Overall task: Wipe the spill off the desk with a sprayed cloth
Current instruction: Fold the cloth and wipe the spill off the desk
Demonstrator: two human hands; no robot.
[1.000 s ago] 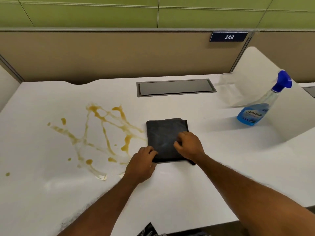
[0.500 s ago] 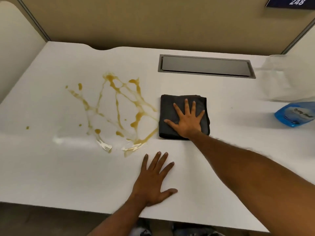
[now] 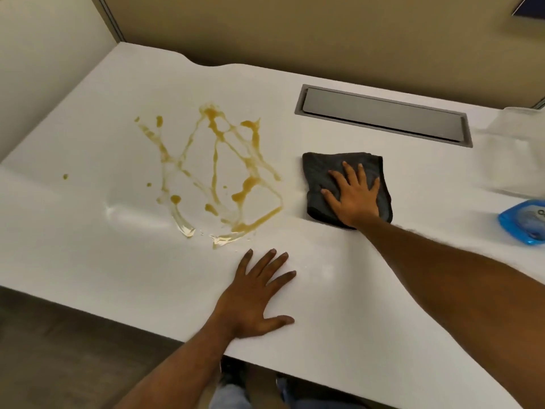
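A yellow-brown spill streaks across the left middle of the white desk in thin lines and blobs. Just right of it lies a folded dark grey cloth. My right hand lies flat on the cloth with fingers spread, pressing it onto the desk. My left hand rests palm down on the bare desk near the front edge, just below the spill, holding nothing.
A blue spray bottle is cut off by the right edge. A grey cable hatch is set into the desk behind the cloth. Partition walls close off the back and left. A white divider stands at the right.
A second ago both hands were curled at the cloth's near edge. Since then my right hand has spread flat on top of it and my left has moved back onto the desk near the front edge.
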